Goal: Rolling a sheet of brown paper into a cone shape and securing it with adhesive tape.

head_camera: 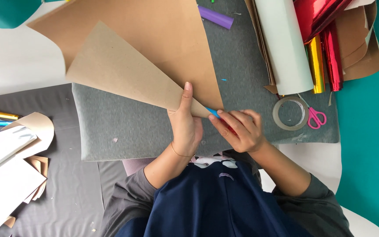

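I had the brown paper cone (145, 66) lying across the grey cushion (123, 131), its wide mouth spreading toward the upper left of the frame and its narrow tip coming down to the centre, right where my hands met. My left hand (185, 127) was pressed flat on the tip end, thumb stretched up along the paper's edge, pinning it down rather than gripping around it. My right hand (240, 129) sat just to the right of the tip, fingers curled and pinched on a small blue piece (213, 113) that poked out from under the cone's point (I could not tell what that piece was, since most of it was hidden by paper and fingers). So the cone ran up and away from both hands, touching the left one and nearly touching the right.

Near my right hand, toward the right of the frame, lay a roll of clear tape (290, 113) with pink-handled scissors (316, 117) just beside it. Above those were rolls of shiny red and gold foil (323, 52) and a pale rolled sheet (284, 44). A purple tube (216, 16) rested at the top centre, and white and tan paper scraps (9, 166) were piled at the lower left.
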